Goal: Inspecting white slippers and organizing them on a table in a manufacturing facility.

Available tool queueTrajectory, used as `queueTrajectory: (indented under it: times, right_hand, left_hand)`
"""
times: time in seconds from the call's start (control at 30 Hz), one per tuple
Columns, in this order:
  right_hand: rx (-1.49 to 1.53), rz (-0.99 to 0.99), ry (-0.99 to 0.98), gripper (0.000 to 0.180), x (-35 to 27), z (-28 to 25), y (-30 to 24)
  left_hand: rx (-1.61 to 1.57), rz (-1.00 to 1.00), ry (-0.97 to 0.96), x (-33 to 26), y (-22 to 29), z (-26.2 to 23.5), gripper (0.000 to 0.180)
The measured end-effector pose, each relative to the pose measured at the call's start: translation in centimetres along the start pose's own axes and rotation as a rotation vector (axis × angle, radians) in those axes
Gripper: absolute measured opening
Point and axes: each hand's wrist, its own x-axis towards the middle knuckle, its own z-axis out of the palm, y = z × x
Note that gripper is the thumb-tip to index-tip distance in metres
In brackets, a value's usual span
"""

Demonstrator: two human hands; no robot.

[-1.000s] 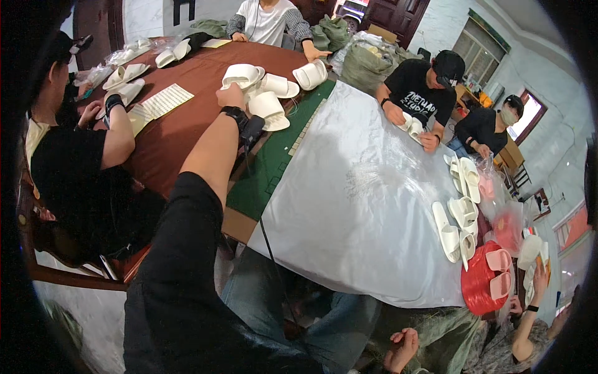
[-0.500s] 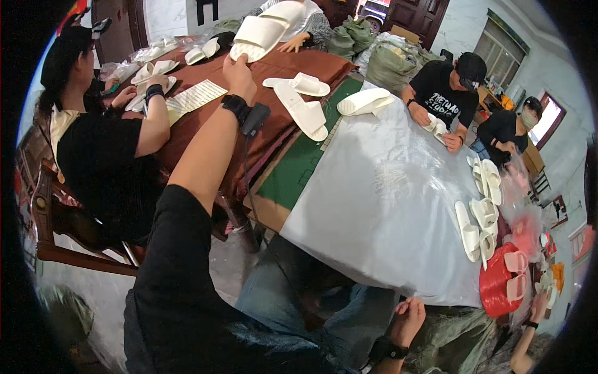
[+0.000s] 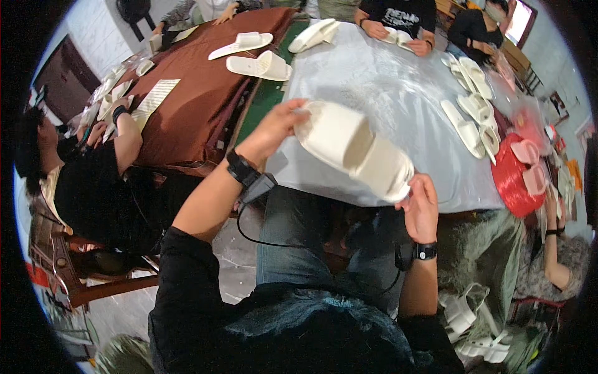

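My left hand (image 3: 277, 128) is closed on the left end of a white slide sandal (image 3: 336, 134), beside its broad strap. My right hand (image 3: 422, 209) pinches the other end, fingers bent around its edge. The sandal hangs tilted in the air in front of me, above the near edge of the table covered in grey plastic sheet (image 3: 374, 81). That right end looks doubled and slightly blurred, so I cannot tell whether a second sandal is stacked with it.
More white sandals (image 3: 258, 65) lie at the far left, and others (image 3: 461, 128) line the right side. Pink sandals (image 3: 534, 179) sit on a red bundle (image 3: 517, 193). A seated person (image 3: 87, 187) works at the brown-covered table (image 3: 193, 106); someone opposite holds white sandals (image 3: 398, 38).
My left hand has brought the sandal back from above the brown-covered table toward me. My right hand has risen from the near table edge and taken the sandal's other end.
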Motion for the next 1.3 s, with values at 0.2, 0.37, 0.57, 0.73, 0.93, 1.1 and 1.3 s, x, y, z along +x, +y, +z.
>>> queueTrajectory:
  times: [0.2, 0.37, 0.57, 0.73, 0.93, 1.1, 1.3]
  right_hand:
    - [-0.272, 0.080, 0.138, 0.019, -1.2, -1.2, 0.5]
    - [-0.392, 0.023, 0.164, 0.019, -0.7, -4.3, 1.5]
    - [-0.377, 0.049, 0.164, 0.018, -0.9, -2.8, 2.7]
    - [-0.506, 0.008, 0.321, 0.014, -0.7, -5.0, 1.2]
    - [-0.680, -0.120, 0.573, 0.014, -2.4, -10.3, -3.6]
    - [-0.514, -0.331, 0.518, 0.013, -4.6, -14.6, -7.8]
    - [-0.547, -0.265, 0.395, 0.011, -1.2, -9.0, -8.4]
  left_hand:
    - [0.093, -0.227, 0.039, 1.9, -4.7, 3.4, 0.026]
    - [0.024, -0.207, 0.074, 3.9, -4.9, 3.4, 0.026]
    - [-0.070, -0.181, 0.098, 4.3, -7.0, 3.1, 0.025]
    - [-0.047, -0.111, 0.206, 4.4, -6.0, 1.4, 0.026]
    - [-0.149, 0.037, 0.321, 4.3, -5.0, -4.3, 0.029]
    - [-0.046, -0.010, 0.217, 6.2, -4.3, -2.7, 0.034]
    - [0.118, 0.067, 0.105, 13.3, -5.8, 4.1, 0.032]
